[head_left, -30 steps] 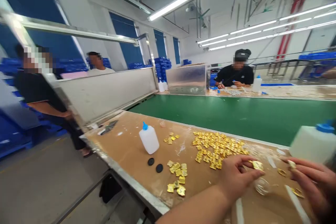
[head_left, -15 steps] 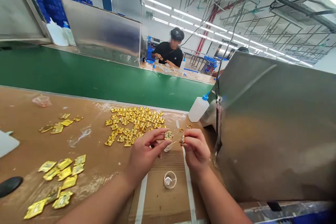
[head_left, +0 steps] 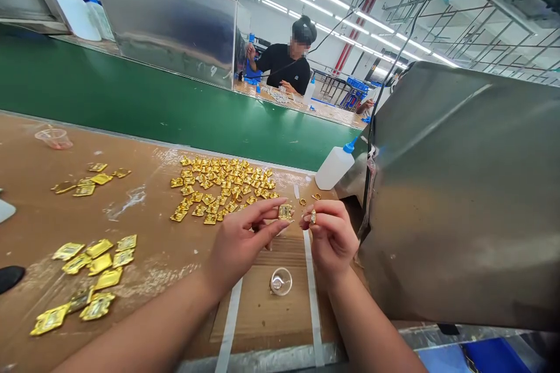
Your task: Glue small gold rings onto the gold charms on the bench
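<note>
Head camera: we hold our two hands close together above the workbench [head_left: 161,268]. Our left hand [head_left: 242,236] pinches a square gold plate [head_left: 285,212] by its edges between thumb and fingertips, probably so its patterned face stays uncovered and turned toward us. Our right hand [head_left: 332,239] has thumb and fingers closed on a small gold piece [head_left: 312,217], just beside the plate but apart from it; its exact shape is too small to tell. Holding both level with each other likely makes them easy to compare or line up.

A clear plastic cup [head_left: 280,282] sits between two strips of white tape [head_left: 311,297], below our hands, presumably for short reaches. Beyond our left hand lies a heap of gold plates [head_left: 223,183], within reach; a looser cluster [head_left: 100,264] lies farther left, seemingly kept separate. Two gold rings [head_left: 303,202] rest near the squeeze bottle [head_left: 333,169], which stands against the metal partition's [head_left: 459,204] near end.
</note>
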The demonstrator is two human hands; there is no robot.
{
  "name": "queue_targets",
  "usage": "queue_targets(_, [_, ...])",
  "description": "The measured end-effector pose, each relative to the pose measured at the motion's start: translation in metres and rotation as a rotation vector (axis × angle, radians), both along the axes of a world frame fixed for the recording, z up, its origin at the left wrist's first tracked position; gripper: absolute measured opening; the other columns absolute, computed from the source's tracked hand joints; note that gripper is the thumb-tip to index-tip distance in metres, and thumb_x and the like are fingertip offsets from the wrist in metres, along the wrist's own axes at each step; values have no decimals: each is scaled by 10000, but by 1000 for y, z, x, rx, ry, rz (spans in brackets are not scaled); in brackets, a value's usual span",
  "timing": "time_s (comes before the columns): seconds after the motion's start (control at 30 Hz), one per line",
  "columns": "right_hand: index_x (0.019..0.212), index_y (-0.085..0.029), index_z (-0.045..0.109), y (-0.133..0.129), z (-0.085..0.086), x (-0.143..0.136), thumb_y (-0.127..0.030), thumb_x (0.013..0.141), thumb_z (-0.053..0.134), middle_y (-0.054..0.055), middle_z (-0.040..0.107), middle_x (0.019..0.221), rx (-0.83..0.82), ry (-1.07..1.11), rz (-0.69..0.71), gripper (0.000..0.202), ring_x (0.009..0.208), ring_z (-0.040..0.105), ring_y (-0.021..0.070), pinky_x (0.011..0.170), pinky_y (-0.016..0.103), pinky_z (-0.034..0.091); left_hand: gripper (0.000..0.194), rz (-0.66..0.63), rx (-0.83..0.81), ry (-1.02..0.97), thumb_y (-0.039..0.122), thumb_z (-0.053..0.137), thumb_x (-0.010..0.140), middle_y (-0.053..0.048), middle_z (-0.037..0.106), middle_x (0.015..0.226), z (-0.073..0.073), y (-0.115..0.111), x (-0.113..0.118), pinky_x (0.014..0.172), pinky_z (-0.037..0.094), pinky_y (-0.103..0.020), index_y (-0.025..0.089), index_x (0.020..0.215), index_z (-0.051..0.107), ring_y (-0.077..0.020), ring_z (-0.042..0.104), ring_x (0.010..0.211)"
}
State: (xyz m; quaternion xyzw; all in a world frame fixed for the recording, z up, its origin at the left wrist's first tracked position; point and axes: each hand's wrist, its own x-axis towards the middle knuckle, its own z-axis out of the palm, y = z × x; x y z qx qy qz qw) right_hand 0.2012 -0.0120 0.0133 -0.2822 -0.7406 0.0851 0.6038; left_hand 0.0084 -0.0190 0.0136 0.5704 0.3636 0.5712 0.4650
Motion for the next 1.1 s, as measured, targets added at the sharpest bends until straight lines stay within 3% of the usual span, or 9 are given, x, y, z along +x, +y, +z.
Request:
queue_targets(0.2, [1104,-300,713,0,4,-3,-258,1035,594,77,704,1036,37,-15,-6,143,903,690,226,753,419,610,337,-15,-11,-5,339,774,897,6,693,788,2,1,1,487,535,-239,252,1223,763,-100,588,527])
queue_targets(0.5, [1072,-282,694,1,5,-5,-221,1024,591,79,731,969,-46,1,65,129,1000,685,259,813,437,585,341,-1,-14,-12,333,772,901,5,696,787,1,1,1,499,536,-240,247,1230,762,-100,592,528])
queue_targets(0.8, [937,-225,672,2,7,-7,-229,1001,619,61,683,906,-160,16,59,83,791,637,192,680,356,527,368,15,-47,-18,369,782,882,-19,707,829,1,4,1,510,551,-256,225,1221,768,-114,587,549])
queue_targets(0.97, [922,-222,654,6,6,-7,-263,1036,579,36,637,866,-296,31,111,143,770,608,169,677,327,505,413,8,-81,-25,386,774,890,-57,759,1019,-3,9,0,539,557,-255,235,1273,745,-111,618,591])
queue_targets(1.1, [948,-221,630,9,6,-10,-308,1064,546,4,601,819,-403,109,163,168,691,591,133,654,297,507,431,-7,-96,-9,379,761,906,-47,761,959,-6,12,-1,557,546,-258,222,1305,723,-112,608,583])
